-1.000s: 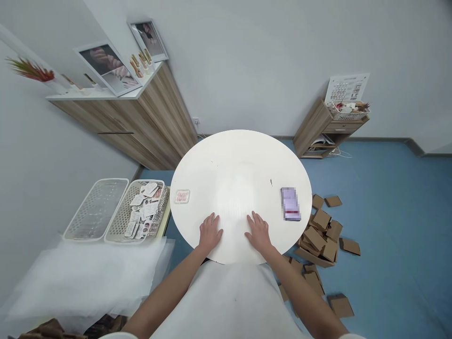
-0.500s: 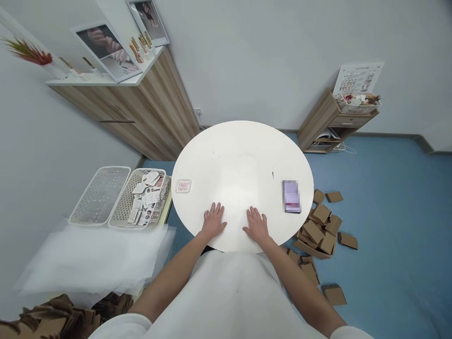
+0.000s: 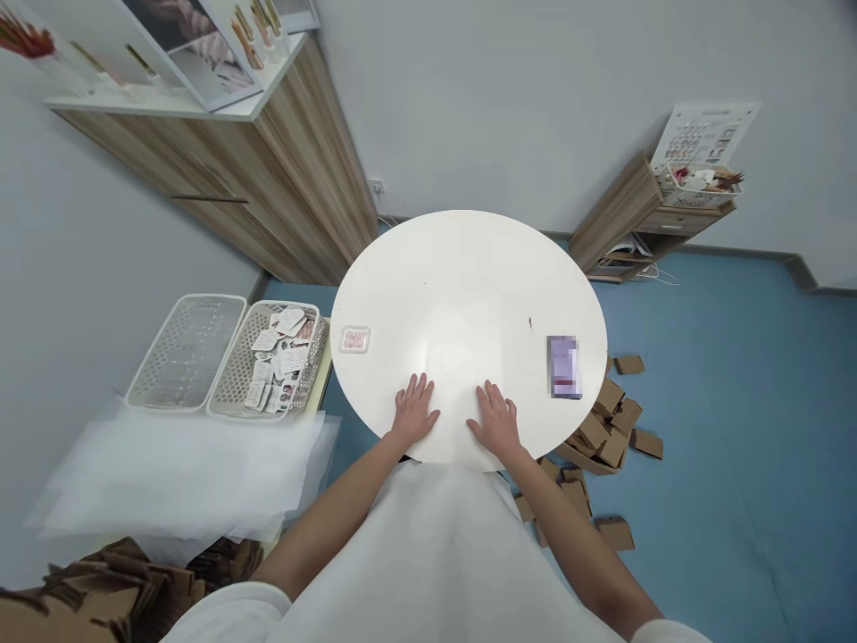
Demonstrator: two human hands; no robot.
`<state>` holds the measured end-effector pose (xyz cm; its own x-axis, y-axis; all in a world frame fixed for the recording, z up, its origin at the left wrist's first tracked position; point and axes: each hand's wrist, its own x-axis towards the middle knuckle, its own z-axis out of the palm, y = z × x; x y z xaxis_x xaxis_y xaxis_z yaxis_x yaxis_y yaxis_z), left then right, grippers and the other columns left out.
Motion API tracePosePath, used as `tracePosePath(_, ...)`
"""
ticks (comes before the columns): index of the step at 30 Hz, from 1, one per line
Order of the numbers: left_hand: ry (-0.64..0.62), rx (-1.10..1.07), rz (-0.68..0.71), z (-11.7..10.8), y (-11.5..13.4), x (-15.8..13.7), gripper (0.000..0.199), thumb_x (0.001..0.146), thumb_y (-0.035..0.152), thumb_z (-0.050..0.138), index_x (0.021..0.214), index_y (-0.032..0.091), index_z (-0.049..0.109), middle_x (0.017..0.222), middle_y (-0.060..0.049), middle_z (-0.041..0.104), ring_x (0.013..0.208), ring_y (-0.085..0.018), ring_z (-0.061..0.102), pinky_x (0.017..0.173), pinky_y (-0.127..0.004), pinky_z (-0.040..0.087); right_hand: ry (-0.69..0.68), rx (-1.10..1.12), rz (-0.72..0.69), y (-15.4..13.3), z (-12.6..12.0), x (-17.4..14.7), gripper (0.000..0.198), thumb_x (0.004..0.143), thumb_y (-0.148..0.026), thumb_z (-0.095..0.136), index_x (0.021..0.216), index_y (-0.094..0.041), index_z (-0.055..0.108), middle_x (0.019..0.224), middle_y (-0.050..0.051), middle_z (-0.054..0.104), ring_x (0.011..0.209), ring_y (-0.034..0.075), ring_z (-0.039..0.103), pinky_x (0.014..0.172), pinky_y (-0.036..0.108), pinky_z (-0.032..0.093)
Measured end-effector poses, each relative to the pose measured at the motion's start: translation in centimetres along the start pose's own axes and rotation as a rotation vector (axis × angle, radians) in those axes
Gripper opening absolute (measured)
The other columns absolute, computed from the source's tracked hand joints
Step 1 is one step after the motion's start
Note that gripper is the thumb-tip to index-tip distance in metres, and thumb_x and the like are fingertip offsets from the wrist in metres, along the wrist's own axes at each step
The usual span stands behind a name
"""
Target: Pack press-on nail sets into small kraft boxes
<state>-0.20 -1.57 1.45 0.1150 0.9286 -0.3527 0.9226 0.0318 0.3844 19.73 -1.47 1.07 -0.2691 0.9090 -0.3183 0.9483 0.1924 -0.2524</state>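
Note:
Both palms face down on a round white table (image 3: 461, 259) near its front edge. My left hand (image 3: 413, 413) lies flat with fingers spread and nothing in it. My right hand (image 3: 496, 421) rests the same way a little to the right, also holding nothing. Left of my left hand, close to the table's edge, is a small clear packet with a pink-and-white pattern (image 3: 354, 339). To the right of my right hand lies a purple rectangular item (image 3: 564, 367), blurred by pixel blocks, so its kind cannot be made out.
Left stand a white basket of small white cards (image 3: 231, 384) and another translucent basket (image 3: 187, 353), behind white sheets (image 3: 180, 473). Brown cardboard boxes (image 3: 612, 446) lie on the blue floor at right. A wooden cabinet (image 3: 301, 170) and a small shelf unit (image 3: 622, 214) stand behind.
The view has shifted slightly, moving the table and cabinets in the picture. Both hands stay flat on the table, and the packet and purple item keep their places on it.

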Motion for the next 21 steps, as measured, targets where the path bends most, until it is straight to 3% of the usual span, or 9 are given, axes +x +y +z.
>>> tracePosePath(5, 0.111, -0.139, -0.083, -1.7, -3.4, -0.4, 0.056, 0.080, 0.038, 0.044, 0.132, 0.022, 0.028, 0.143, -0.007, 0.016, 0.132, -0.025, 0.006, 0.102, -0.043, 0.013, 0.062, 0.056, -0.064, -4.4, -0.9, 2.2, 0.060, 0.079, -0.037, 0.042, 0.133, -0.019, 0.022, 0.142, 0.010, 0.019, 0.130, 0.025, 0.014, 0.098, 0.044, 0.020)
tracePosePath(10, 0.327, -0.373, -0.288, -4.4, -10.8, 0.6, 0.061, 0.078, 0.039, 0.047, 0.132, 0.019, 0.025, 0.142, -0.010, 0.017, 0.130, -0.026, 0.013, 0.104, -0.042, 0.016, -0.049, 0.289, -0.148, -11.2, -0.9, 7.0, 0.059, 0.078, -0.038, 0.045, 0.131, -0.019, 0.029, 0.138, 0.009, 0.029, 0.127, 0.023, 0.025, 0.099, 0.040, 0.025)
tracePosePath(13, 0.426, -0.499, -0.328, -6.2, -14.8, 2.0, 0.060, 0.078, 0.032, 0.047, 0.131, 0.014, 0.026, 0.140, -0.012, 0.022, 0.129, -0.023, 0.018, 0.105, -0.036, 0.018, -0.116, 0.504, -0.138, -15.1, -0.6, 10.2, 0.061, 0.075, -0.041, 0.050, 0.129, -0.020, 0.032, 0.137, 0.007, 0.031, 0.125, 0.022, 0.027, 0.100, 0.038, 0.027)
tracePosePath(17, 0.383, -0.702, -0.411, -7.5, -17.8, 3.8, 0.056, 0.079, 0.024, 0.045, 0.131, 0.014, 0.028, 0.135, -0.011, 0.033, 0.123, -0.022, 0.033, 0.101, -0.034, 0.028, -0.184, 0.802, -0.054, -19.1, 0.0, 13.5, 0.063, 0.072, -0.043, 0.054, 0.128, -0.023, 0.033, 0.138, 0.006, 0.029, 0.124, 0.021, 0.031, 0.095, 0.036, 0.035)
tracePosePath(21, 0.316, -0.822, -0.421, -7.5, -18.3, 4.8, 0.053, 0.077, 0.019, 0.045, 0.129, 0.014, 0.034, 0.129, -0.010, 0.041, 0.116, -0.021, 0.041, 0.096, -0.031, 0.035, -0.213, 0.953, -0.009, -21.2, 0.9, 15.1, 0.066, 0.070, -0.041, 0.056, 0.129, -0.023, 0.033, 0.140, 0.007, 0.024, 0.124, 0.020, 0.031, 0.094, 0.034, 0.037)
